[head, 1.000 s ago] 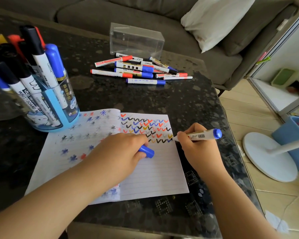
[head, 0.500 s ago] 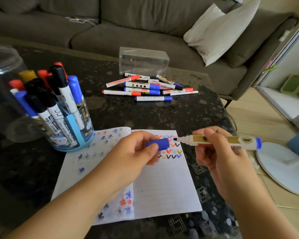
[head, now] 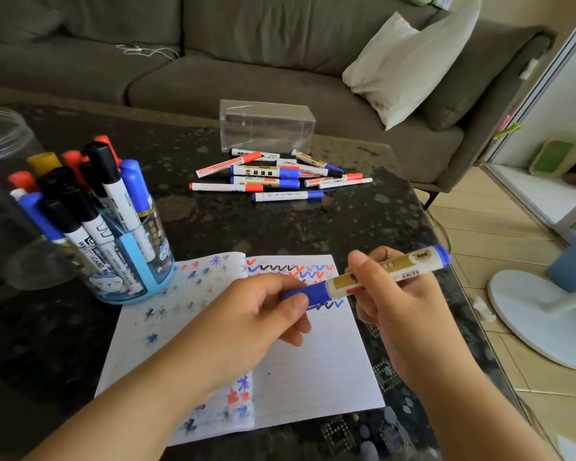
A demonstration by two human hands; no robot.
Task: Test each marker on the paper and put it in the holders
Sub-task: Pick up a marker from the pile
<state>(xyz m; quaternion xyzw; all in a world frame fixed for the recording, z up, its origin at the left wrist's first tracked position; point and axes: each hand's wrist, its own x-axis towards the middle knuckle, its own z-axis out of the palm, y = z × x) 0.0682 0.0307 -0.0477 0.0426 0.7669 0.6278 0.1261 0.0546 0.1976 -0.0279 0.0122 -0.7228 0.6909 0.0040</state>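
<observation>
While our left hand (head: 246,322) pinches the blue plastic cap (head: 308,293) between thumb and curled fingers, our right hand (head: 401,304) grips the white marker with the gold label and blue end (head: 388,272) around its barrel. Cap and marker meet just beyond our left fingertips, the cap sitting on the marker's tip end; we cannot tell whether it is fully seated. Both are held in the air above the lined white notebook page covered in coloured check marks (head: 313,367), which lies under our fingers on the dark speckled stone table (head: 280,224). Past our left knuckles stands the clear cup with a light-blue base (head: 137,271), full of upright markers. Well beyond our fingertips lies a loose pile of red- and blue-capped markers (head: 276,176), just in front of a clear plastic box (head: 266,126).
</observation>
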